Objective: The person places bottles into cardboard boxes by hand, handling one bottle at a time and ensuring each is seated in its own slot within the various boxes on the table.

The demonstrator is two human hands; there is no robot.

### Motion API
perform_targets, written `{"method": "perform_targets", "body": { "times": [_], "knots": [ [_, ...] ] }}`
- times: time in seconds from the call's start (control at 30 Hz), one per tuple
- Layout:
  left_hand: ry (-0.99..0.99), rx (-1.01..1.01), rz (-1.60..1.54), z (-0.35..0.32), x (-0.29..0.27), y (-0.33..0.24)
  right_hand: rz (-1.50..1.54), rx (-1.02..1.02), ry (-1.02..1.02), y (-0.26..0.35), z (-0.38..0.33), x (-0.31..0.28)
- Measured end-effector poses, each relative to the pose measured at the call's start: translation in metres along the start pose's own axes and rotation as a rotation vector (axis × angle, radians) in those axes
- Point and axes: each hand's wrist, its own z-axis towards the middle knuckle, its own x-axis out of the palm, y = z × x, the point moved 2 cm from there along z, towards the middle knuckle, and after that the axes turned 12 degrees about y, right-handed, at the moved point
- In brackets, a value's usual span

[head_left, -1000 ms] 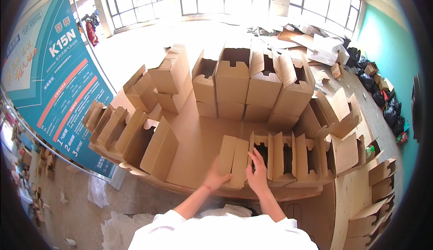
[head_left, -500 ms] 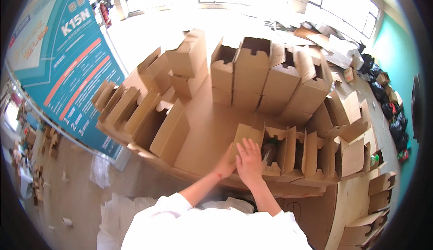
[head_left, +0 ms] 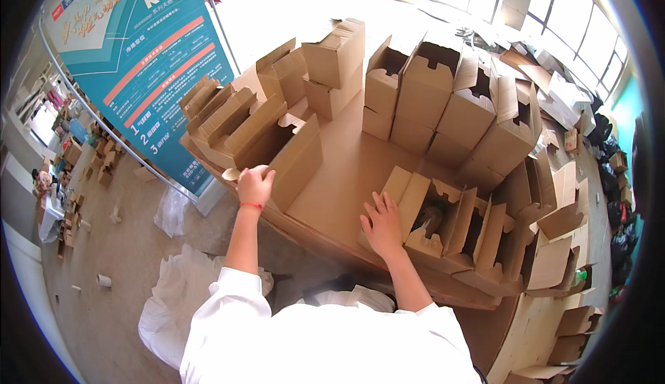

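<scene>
At the near end of the left row of open cardboard boxes, my left hand (head_left: 255, 186) is closed, its fingers hooked on the near edge of a tall cardboard box (head_left: 298, 164). A red string circles that wrist. My right hand (head_left: 383, 225) has its fingers apart. It lies against the near left side of another cardboard box (head_left: 404, 191), the first of the right-hand row. Beside that one, an open box (head_left: 424, 241) shows a dark, partly see-through item inside, too shaded to name.
Both rows stand on a large cardboard-topped table (head_left: 332, 180). Stacked open boxes (head_left: 424, 96) line its far side. A blue banner stand (head_left: 156, 72) rises at the left, with a clear plastic bag (head_left: 171, 212) on the floor by it. Black bags (head_left: 615, 211) lie along the right wall.
My left hand has left the box beside my right hand and moved left to the other row's box. My right hand stays by its box. The view has swung left.
</scene>
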Motion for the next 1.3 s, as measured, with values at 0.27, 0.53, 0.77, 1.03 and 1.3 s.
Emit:
{"method": "perform_targets", "body": {
  "times": [0.27, 0.53, 0.77, 1.03, 1.3],
  "knots": [
    [0.029, 0.251, -0.102, -0.065, 0.074, -0.107, 0.403, 0.050, -0.098, -0.007, -0.003, -0.010],
    [0.197, 0.476, -0.107, -0.089, 0.106, -0.148, 0.820, -0.010, -0.210, -0.006, 0.001, -0.018],
    [0.575, 0.605, -0.280, -0.093, 0.070, -0.140, 1.098, 0.029, -0.364, -0.007, 0.018, 0.007],
    [-0.305, 0.377, -0.253, 0.041, -0.053, 0.011, 1.248, 0.100, -0.450, -0.029, 0.000, 0.025],
    [0.302, 0.150, -0.923, 0.105, -0.048, 0.130, 1.353, 0.185, -0.517, -0.022, -0.004, 0.020]
  ]
}}
